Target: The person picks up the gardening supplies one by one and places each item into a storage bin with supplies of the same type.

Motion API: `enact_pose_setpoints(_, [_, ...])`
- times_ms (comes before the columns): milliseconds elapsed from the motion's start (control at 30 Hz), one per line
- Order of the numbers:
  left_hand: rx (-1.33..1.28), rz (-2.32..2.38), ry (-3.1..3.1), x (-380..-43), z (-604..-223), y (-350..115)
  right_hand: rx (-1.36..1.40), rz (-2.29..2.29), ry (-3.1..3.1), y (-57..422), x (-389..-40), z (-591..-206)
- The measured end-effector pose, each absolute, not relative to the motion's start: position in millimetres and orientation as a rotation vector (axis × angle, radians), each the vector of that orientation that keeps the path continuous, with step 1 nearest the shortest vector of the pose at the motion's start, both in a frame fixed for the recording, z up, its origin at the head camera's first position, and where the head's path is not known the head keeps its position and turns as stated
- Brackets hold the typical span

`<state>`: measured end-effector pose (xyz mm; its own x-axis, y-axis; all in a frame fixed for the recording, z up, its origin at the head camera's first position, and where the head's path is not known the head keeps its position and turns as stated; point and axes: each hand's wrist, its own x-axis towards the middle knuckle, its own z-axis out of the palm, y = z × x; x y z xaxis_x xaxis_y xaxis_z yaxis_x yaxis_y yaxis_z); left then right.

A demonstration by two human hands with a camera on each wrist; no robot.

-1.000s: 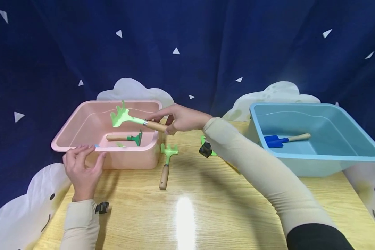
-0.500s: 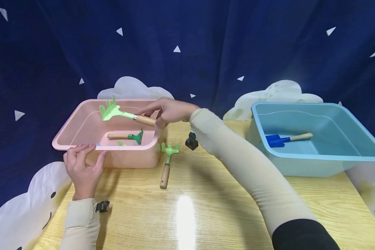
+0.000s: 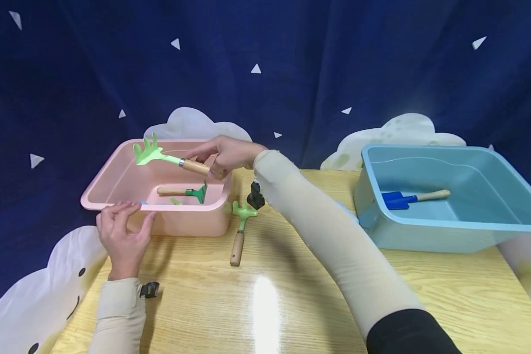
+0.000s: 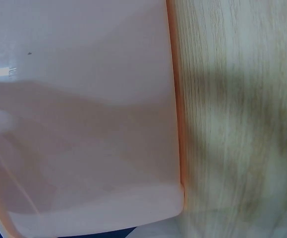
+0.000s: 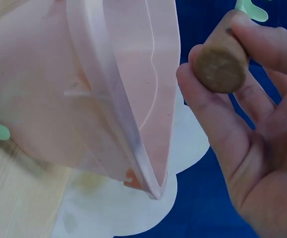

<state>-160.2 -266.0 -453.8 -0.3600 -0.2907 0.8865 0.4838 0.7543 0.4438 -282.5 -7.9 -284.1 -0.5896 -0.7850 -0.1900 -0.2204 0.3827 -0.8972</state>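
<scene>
My right hand (image 3: pixel 232 153) grips the wooden handle of a light green hand rake (image 3: pixel 147 152), its tines pointing left above the pink bin (image 3: pixel 128 167). In the right wrist view, the handle's round end (image 5: pixel 221 69) sits between thumb and fingers. My left hand (image 3: pixel 123 238) pinches the bin's front rim, thumb outside and fingers over the edge. Inside the bin lie a dark green tool with a wooden handle (image 3: pixel 172 191) and partly hidden light green and blue pieces. A second light green hand rake (image 3: pixel 237 246) lies on the table just right of the bin.
On the right stands a blue bin (image 3: pixel 447 239) with a blue shovel (image 3: pixel 396 200) inside. A light blue piece (image 3: pixel 348 212) shows partly behind my right forearm. A dark blue curtain (image 3: pixel 292 59) with white cloud shapes hangs behind the wooden table (image 3: pixel 203 305).
My right hand has carried the hand rake left and slightly upward, farther over the pink bin. The left hand keeps its hold on the rim. The view has shifted slightly.
</scene>
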Motion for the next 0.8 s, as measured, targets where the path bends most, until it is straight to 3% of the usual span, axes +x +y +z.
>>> enact_pose_setpoints(800, [-0.156, -0.816, -1.790, -161, -454, -261, -0.907, -1.100, 2.125, -30, -282, -290])
